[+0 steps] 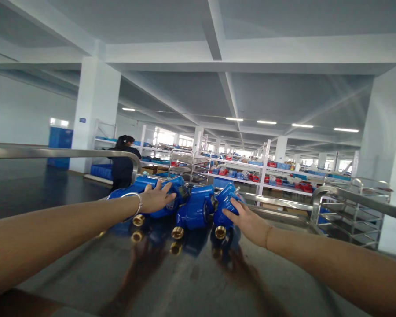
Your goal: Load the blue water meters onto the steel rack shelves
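Observation:
A group of blue water meters (194, 213) with brass threaded ends lies on a shiny metal cart top (185, 281). My left hand (156, 198), a white bangle at its wrist, rests over the meters on the left with its fingers spread. Under it, part of a blue meter (163, 212) is covered. My right hand (247, 220) has its thumb and fingers round the rightmost blue water meter (221, 215), touching its upper right side. Between the hands, the middle meter shows its brass end (177, 232) facing me.
Metal rails (59, 152) border the cart, with another rail (359, 200) at right. A person in dark clothes (122, 165) stands beyond at left. White shelves (237, 178) hold blue and red bins. A wire rack cart (353, 215) stands at right, near a white pillar.

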`<state>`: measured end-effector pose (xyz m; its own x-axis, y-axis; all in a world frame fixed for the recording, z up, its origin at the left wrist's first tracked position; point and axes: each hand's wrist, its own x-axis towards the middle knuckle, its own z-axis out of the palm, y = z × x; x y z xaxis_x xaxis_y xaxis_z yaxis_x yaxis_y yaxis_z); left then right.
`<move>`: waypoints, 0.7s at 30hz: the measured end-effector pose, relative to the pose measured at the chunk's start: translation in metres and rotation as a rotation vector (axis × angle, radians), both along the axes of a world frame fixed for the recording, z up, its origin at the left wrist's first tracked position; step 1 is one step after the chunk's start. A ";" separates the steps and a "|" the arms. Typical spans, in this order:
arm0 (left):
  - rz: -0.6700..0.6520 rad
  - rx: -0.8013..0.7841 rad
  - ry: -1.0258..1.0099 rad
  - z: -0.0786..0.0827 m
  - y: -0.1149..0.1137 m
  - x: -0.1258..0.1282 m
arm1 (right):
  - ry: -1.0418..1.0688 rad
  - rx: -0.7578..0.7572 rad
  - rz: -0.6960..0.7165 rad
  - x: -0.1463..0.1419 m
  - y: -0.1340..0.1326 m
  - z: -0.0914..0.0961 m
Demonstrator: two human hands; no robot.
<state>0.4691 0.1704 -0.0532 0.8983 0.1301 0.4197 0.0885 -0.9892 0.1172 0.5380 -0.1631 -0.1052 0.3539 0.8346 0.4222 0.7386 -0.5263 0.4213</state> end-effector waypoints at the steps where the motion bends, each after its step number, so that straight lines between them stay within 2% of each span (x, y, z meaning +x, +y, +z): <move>1: -0.037 0.039 -0.017 -0.003 -0.007 -0.003 | -0.003 0.000 -0.003 0.000 -0.001 0.000; 5: -0.161 0.215 0.091 -0.012 -0.036 -0.007 | -0.008 0.008 -0.017 -0.007 -0.003 0.001; 8: -0.179 0.250 0.175 -0.013 -0.046 0.004 | -0.004 0.013 -0.023 -0.010 -0.003 0.000; 15: -0.210 0.245 0.210 -0.014 -0.052 0.029 | 0.002 0.020 -0.023 -0.008 -0.002 -0.004; 21: -0.280 0.254 0.208 -0.005 -0.044 0.023 | 0.020 0.037 -0.008 -0.007 -0.002 -0.005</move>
